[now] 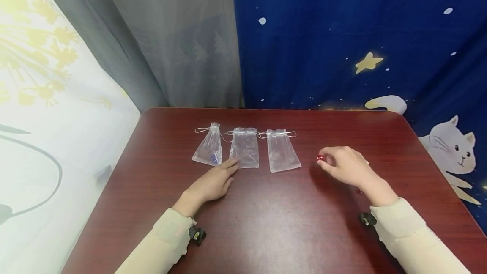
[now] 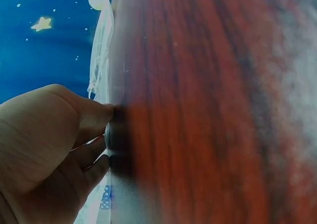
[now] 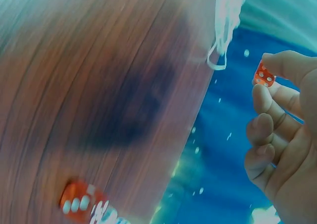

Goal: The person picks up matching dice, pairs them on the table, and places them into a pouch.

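A right hand (image 1: 346, 166) pinches a red die (image 3: 264, 76) right of the middle organza pouch (image 1: 244, 147), which a left hand (image 1: 214, 183) touches, fingers extended; the step appears to be pickup, and bagging would need an opened pouch.

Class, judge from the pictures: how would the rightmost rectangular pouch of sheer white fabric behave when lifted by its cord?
The rightmost white pouch would probably hang floppy, since it lies flat and looks thin. It is likely light: the reddish-brown wood-grain table shows through, and nothing is visible inside.
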The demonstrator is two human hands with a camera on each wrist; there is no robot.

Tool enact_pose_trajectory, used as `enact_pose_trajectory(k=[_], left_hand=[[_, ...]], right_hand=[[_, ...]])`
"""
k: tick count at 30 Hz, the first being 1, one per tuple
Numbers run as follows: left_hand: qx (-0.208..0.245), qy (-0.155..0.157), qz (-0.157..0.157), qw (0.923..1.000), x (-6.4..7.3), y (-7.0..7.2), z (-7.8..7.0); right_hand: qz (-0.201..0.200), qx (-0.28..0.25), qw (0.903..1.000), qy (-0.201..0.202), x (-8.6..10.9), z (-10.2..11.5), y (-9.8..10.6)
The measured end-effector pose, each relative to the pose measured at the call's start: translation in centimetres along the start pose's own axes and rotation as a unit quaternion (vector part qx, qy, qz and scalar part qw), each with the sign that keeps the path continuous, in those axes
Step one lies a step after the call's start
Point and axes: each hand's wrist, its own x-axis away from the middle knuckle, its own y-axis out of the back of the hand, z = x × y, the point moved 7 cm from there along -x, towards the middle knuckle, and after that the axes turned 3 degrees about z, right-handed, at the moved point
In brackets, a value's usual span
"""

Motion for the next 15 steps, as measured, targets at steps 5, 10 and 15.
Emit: enact_pose_trajectory(k=[5,10,15], left_hand=[[0.004,-0.002,-0.003,1.0,0.1,0.0,0.0],[0.004,0.0,0.0,1.0,0.1,-0.1,0.1],[0.004,0.0,-0.001,1.0,0.0,-0.1,0.1]], right_hand=[[0.004,-0.006,0.9996,0.026,-1.1,2.2,-0.9],[0.0,-0.016,0.9986,0.05,-2.1,4.4,-1.4],[-0.009,-0.024,0.9972,0.071,-2.6,6.4,-1.7]])
